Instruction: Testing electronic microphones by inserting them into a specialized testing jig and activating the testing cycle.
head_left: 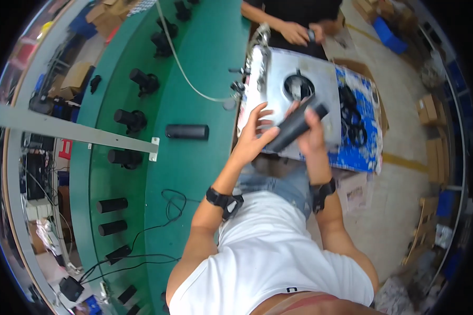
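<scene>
A black cylinder is held at a slant in front of me, its upper right end gripped by my right hand. The thumb lies across that end, and part of the fingers is hidden behind the cylinder. By the lower left end is my left hand, fingers apart and curved; whether the thumb touches the cylinder I cannot tell. Beyond the cylinder stands a metal-topped box with a round dark opening. Several black rings lie on its blue, worn right side. Motion slightly blurs the cylinder.
On the green bench to my left lies another black cylinder. Several black devices stand along the bench's green shelf. A black cable and a pale hose cross it. Opposite, a co-worker's hands hold a small dark part.
</scene>
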### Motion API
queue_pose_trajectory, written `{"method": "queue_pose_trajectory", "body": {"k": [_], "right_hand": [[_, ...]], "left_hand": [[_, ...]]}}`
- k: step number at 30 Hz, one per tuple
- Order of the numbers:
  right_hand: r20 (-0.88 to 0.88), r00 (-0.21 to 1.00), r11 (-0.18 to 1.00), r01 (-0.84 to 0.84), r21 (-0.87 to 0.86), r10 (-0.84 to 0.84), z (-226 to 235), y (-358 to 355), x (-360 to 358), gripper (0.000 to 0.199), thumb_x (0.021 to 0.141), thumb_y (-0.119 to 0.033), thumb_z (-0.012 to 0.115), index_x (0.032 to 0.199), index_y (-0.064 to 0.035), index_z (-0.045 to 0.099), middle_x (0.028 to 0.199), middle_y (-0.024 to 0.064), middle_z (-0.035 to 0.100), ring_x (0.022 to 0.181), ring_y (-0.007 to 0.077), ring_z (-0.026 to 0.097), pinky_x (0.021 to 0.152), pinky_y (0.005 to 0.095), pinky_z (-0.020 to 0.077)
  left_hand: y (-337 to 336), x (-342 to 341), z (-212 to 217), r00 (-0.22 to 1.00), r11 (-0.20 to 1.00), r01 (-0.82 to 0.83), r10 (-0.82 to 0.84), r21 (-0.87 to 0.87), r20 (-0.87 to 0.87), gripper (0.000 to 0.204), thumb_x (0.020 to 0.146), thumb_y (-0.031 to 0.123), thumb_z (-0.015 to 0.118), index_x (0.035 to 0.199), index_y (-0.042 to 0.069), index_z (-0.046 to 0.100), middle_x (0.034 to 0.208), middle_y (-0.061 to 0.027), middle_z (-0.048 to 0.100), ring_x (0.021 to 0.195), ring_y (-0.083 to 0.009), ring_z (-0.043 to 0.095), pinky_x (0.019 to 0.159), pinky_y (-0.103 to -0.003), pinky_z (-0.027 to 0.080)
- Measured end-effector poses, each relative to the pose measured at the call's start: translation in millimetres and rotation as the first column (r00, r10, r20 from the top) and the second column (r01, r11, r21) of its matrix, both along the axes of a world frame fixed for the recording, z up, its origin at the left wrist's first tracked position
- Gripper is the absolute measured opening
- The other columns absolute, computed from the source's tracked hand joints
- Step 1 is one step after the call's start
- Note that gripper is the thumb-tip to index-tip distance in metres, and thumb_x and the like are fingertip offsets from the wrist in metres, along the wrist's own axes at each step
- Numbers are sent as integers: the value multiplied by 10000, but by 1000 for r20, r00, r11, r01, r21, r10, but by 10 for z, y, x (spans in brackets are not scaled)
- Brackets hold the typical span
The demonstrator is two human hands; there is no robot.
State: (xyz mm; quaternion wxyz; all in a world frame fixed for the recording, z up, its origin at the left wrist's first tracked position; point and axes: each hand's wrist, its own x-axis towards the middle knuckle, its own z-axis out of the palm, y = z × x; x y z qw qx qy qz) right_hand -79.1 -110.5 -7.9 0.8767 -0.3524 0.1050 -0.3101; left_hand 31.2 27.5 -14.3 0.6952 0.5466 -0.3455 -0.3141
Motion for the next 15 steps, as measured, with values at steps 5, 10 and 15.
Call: {"method": "queue_pose_trajectory", "body": {"k": [5,10,15], "right_hand": [[-5,976,973,216,-80,-217,281,-206,-144,470,863,-317,647,1199,-64,438,1084,91,529,1019,243,536,963,429,434],[393,915,996,-79,-52,93,114,-562,-347,702,728,-428,781,1221,-128,381,1039,27,487,1038,201,492,1020,453,366],[390,920,978,102,-184,-22,288,-735,-222,546,754,-288,722,1174,-122,414,1027,27,484,994,193,484,1035,410,332]], "left_hand": [[-227,-365,5,985,985,168,-166,-37,45,589,845,307,692,1272,-1,427,972,-137,619,849,-187,627,752,-290,502],[-365,-385,-21,530,790,514,-600,-335,-599,500,958,431,475,1207,-3,458,765,-110,611,613,-171,608,585,-275,492],[-481,-419,-24,964,982,136,-162,-132,-209,382,921,192,589,1210,-20,457,862,-85,621,732,-113,599,666,-239,479]]}}
